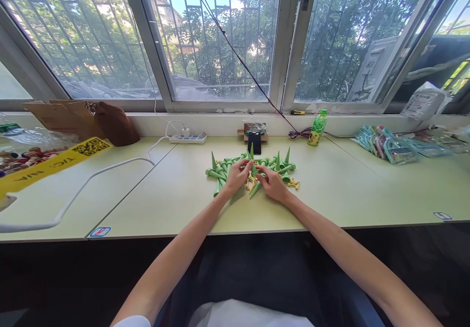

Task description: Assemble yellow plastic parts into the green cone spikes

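Between my hands a green plastic cone [253, 169] stands with its narrow tip up. My left hand [238, 175] pinches it from the left with thumb and fingers. From the right, the bent fingers of my right hand [272, 182] close in at the cone's lower part; what exactly the fingertips grip there is too small to make out. Around both hands lies a heap of similar green cones [220, 170], several on their sides and a few upright. Small yellow pieces [293, 184] are scattered among and beside them, partly hidden by my hands.
Behind the heap are a black phone [254, 143] and a small cardboard box [242, 132]. A green-capped bottle [317, 128] stands to the right, near packaged pastel items [389, 143]. A power strip [188, 139], white cable [110, 169] and brown pouch [115, 125] are on the left.
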